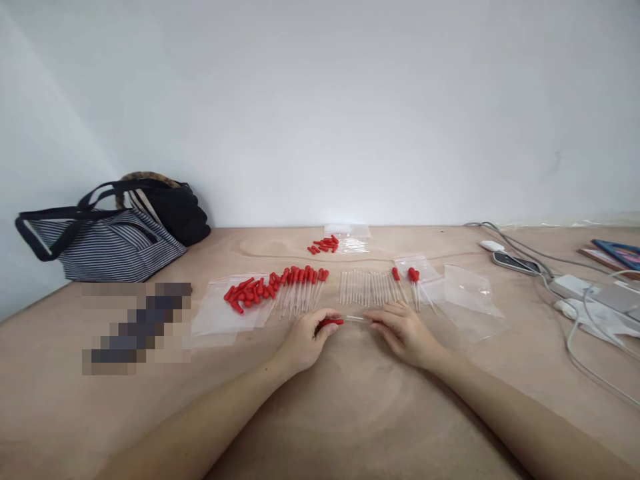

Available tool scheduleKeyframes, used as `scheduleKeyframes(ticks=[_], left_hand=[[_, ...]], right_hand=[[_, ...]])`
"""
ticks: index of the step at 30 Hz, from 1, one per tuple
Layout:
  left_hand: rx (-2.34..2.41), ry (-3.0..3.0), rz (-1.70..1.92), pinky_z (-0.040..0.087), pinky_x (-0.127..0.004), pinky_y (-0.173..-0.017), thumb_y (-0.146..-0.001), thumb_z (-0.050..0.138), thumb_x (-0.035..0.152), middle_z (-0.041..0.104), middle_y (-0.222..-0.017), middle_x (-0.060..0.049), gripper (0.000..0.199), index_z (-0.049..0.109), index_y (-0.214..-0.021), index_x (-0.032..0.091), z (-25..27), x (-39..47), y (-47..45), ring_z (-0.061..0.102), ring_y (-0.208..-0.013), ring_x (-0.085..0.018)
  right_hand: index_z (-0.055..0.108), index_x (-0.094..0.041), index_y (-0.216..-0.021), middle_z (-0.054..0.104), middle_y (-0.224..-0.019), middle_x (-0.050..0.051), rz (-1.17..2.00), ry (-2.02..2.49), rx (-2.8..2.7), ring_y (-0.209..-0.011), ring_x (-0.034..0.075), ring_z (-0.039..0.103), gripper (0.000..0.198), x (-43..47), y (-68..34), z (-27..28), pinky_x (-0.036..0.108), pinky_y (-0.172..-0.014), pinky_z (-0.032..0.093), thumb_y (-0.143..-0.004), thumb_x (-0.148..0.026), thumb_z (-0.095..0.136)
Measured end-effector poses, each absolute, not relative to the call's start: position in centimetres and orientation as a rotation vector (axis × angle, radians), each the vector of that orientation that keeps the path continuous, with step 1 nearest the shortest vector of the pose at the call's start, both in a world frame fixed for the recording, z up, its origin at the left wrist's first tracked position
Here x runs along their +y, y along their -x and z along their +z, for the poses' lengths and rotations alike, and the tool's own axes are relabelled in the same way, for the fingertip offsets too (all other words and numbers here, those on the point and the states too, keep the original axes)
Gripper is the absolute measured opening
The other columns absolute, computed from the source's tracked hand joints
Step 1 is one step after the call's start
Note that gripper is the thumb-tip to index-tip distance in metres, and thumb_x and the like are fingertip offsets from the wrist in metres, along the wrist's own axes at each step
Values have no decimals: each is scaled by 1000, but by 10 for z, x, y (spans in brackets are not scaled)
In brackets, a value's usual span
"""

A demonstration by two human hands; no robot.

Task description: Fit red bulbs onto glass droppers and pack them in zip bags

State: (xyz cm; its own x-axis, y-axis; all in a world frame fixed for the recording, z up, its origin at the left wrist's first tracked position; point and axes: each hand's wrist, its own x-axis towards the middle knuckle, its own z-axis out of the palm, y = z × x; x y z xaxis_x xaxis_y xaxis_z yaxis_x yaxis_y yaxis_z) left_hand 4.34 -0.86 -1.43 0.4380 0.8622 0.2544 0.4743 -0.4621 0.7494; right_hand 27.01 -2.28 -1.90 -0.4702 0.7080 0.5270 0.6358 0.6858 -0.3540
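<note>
My left hand (306, 339) is closed around a red rubber bulb (334, 322), its open end facing right. Between the fingers of my right hand (403, 333) is a clear glass dropper tube (356, 319), whose end points at the bulb with a small gap between them. Just beyond my hands lies a row of bare glass tubes (367, 288). To their left are droppers with red bulbs fitted (303, 275), beside a pile of loose red bulbs (245, 293) on a plastic bag (213, 313). A few more bulbed droppers (413, 275) lie to the right.
Farther back are more red bulbs (325, 245) and tubes (354, 245). Clear plastic bags (473, 293) lie right of the tubes. A striped bag (115, 247) and a black bag (180, 213) stand at left. Cables (575, 340), a phone-like device (515, 263) and a power strip (575, 287) occupy the right.
</note>
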Motion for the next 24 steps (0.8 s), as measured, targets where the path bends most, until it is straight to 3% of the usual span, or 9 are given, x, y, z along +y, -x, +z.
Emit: scheduleKeyframes(ticks=[15, 19, 24], left_hand=[[1110, -2119, 867, 47, -26, -69, -81, 49, 22, 66, -83, 0, 16, 61, -91, 20, -16, -8, -41, 60, -75, -14], [1138, -2112, 880, 46, -25, -64, -81, 50, 25, 66, -79, 0, 16, 62, -89, 19, -19, -8, -40, 59, -70, -13], [1149, -2211, 950, 44, -27, -68, -79, 53, 24, 66, -76, 0, 13, 64, -84, 19, -17, -10, -42, 58, -70, -14]], right_hand=[[61, -20, -99, 66, -82, 4, 83, 961, -2234, -72, 14, 59, 22, -26, -261, -24, 30, -67, 39, -83, -15, 45], [59, -21, -104, 65, -91, 5, 46, 930, -2246, -77, 14, 59, 27, -27, -257, -23, 30, -68, 36, -83, -12, 44], [63, -19, -93, 65, -76, 3, -68, 921, -2152, -67, 12, 55, 17, -30, -249, -22, 30, -65, 29, -84, -20, 48]])
